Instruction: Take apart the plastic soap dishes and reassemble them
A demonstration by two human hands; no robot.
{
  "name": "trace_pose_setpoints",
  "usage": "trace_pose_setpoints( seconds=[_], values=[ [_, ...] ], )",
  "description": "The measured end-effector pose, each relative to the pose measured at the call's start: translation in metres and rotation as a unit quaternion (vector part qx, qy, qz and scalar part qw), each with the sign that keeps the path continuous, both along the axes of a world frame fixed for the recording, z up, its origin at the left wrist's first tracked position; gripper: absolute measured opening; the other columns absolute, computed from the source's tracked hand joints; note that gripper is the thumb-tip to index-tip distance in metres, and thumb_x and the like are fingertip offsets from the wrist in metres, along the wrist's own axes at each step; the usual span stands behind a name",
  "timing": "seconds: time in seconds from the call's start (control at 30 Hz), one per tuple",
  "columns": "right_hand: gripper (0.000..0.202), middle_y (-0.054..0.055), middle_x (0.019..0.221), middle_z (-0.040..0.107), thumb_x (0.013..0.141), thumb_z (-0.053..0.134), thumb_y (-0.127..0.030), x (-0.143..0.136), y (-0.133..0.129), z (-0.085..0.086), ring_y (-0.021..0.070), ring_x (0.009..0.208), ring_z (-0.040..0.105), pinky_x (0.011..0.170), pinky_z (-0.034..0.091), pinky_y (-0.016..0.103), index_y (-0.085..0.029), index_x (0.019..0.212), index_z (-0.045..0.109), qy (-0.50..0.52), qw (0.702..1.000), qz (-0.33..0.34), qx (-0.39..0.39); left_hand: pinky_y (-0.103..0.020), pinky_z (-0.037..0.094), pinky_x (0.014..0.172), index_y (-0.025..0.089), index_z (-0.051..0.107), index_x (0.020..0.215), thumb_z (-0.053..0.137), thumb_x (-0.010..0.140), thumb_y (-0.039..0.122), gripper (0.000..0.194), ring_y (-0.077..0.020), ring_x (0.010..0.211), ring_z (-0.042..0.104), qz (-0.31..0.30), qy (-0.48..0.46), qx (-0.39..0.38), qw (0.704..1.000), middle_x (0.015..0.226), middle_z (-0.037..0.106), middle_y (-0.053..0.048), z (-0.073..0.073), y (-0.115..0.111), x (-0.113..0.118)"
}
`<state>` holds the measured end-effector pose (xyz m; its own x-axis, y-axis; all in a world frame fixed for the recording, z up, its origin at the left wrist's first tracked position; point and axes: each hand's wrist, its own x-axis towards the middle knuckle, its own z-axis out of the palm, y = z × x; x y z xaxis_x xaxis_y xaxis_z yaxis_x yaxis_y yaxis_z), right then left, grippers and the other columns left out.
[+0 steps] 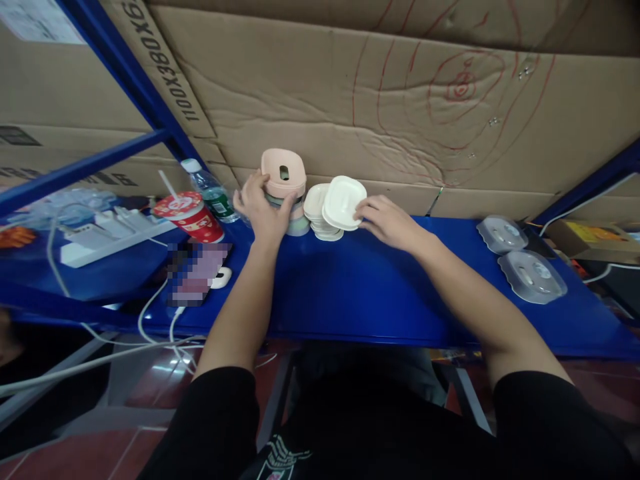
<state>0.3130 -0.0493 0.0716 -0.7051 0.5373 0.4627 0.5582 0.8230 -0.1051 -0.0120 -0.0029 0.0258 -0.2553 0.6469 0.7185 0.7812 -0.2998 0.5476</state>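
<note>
On the blue table, my left hand [265,203] is wrapped round the upper part of a stack of containers, whose top piece is a pink lid [283,170] with an oval hole. Lower pieces in that stack look pink and grey-green. My right hand [387,220] pinches the right edge of a cream lid [345,203]. That lid is tilted and overlaps the right side of a stack of similar cream lids [320,210], which stands just right of the pink-topped stack.
A red cup [195,217] with a straw, a water bottle [213,193], a phone [200,273], an earbud case [221,277] and a power strip [115,237] lie left. Two clear containers [533,275] sit right. Cardboard [320,87] stands behind the blue table [360,293].
</note>
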Motion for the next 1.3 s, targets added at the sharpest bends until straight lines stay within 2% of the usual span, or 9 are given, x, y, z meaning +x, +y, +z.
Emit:
trace_pose_setpoints(
  seconds=[0.1,0.23,0.43,0.57,0.67,0.8,1.07,1.17,1.3],
  values=[
    [0.022,0.015,0.130,0.071,0.106,0.056,-0.026,-0.022,0.040,0.005,0.0338,0.120,0.063,0.106,0.051,0.052,-0.021,0.120,0.073,-0.051,0.999,-0.009,0.005,-0.060,0.012,0.134,0.020,0.056,0.149,0.075,0.090,0.052,0.070,-0.0379,0.158,0.044,0.008,-0.006,0.010,1.000,0.162,0.056,-0.020,-0.002,0.003,-0.003],
    [0.037,0.021,0.149,0.063,0.101,0.064,-0.024,-0.043,0.069,-0.002,0.0360,0.134,0.061,0.115,0.049,0.051,-0.013,0.137,0.069,-0.028,0.999,-0.046,-0.011,-0.057,0.019,0.133,0.020,0.057,0.151,0.073,0.091,0.054,0.071,-0.0365,0.158,0.045,-0.004,0.016,0.019,1.000,0.165,0.055,-0.019,-0.004,0.004,-0.007],
    [0.049,0.020,0.158,0.059,0.103,0.064,-0.041,-0.057,0.054,-0.021,0.0401,0.139,0.059,0.116,0.048,0.058,-0.017,0.145,0.066,0.002,0.996,-0.088,-0.013,-0.058,0.025,0.132,0.016,0.046,0.165,0.069,0.092,0.060,0.088,-0.0385,0.163,0.036,-0.041,0.034,0.020,0.998,0.174,0.041,-0.022,-0.005,0.005,-0.011],
    [0.058,0.018,0.159,0.059,0.106,0.059,-0.053,-0.046,0.026,-0.019,0.0395,0.145,0.055,0.120,0.046,0.059,-0.020,0.153,0.060,0.046,0.994,-0.098,-0.002,-0.059,0.025,0.133,0.015,0.039,0.169,0.073,0.090,0.065,0.100,-0.0403,0.165,0.032,-0.044,0.029,0.015,0.999,0.176,0.037,-0.023,-0.006,0.004,-0.009],
    [0.064,0.015,0.159,0.061,0.106,0.053,-0.066,-0.016,0.006,-0.015,0.0390,0.147,0.055,0.122,0.045,0.061,-0.026,0.155,0.059,0.071,0.991,-0.109,0.007,-0.058,0.024,0.134,0.015,0.037,0.170,0.075,0.087,0.067,0.104,-0.0408,0.165,0.031,-0.040,0.018,0.007,0.999,0.176,0.036,-0.024,-0.006,0.003,-0.007],
    [0.070,0.017,0.151,0.066,0.101,0.054,-0.075,0.055,-0.007,-0.022,0.0394,0.143,0.060,0.122,0.046,0.062,-0.025,0.149,0.063,0.117,0.976,-0.179,0.036,-0.061,0.021,0.133,0.018,0.043,0.167,0.077,0.085,0.069,0.102,-0.0429,0.164,0.031,-0.041,0.022,-0.015,0.999,0.174,0.038,-0.023,-0.005,0.001,-0.003],
    [0.072,0.022,0.135,0.072,0.090,0.061,-0.073,0.206,-0.024,-0.056,0.0408,0.126,0.067,0.111,0.051,0.062,-0.019,0.137,0.067,0.237,0.873,-0.423,0.057,-0.062,0.009,0.134,0.021,0.056,0.158,0.067,0.091,0.072,0.085,-0.0430,0.163,0.031,-0.027,0.048,-0.012,0.998,0.167,0.052,-0.018,0.000,-0.006,-0.001],
    [0.064,0.027,0.139,0.069,0.093,0.060,-0.060,0.227,-0.034,-0.055,0.0386,0.129,0.063,0.114,0.047,0.055,-0.016,0.139,0.066,0.230,0.834,-0.499,0.052,-0.060,0.017,0.133,0.018,0.053,0.160,0.055,0.097,0.078,0.087,-0.0400,0.162,0.035,-0.030,0.058,0.000,0.998,0.169,0.049,-0.019,-0.003,-0.006,-0.002],
    [0.063,0.028,0.149,0.063,0.099,0.053,-0.049,0.229,-0.045,-0.044,0.0347,0.141,0.054,0.120,0.039,0.045,-0.010,0.148,0.061,0.160,0.807,-0.568,0.022,-0.060,0.028,0.130,0.010,0.045,0.164,0.033,0.104,0.084,0.096,-0.0374,0.160,0.039,-0.043,0.045,0.037,0.997,0.172,0.043,-0.022,-0.008,-0.004,-0.001]
  ],
)
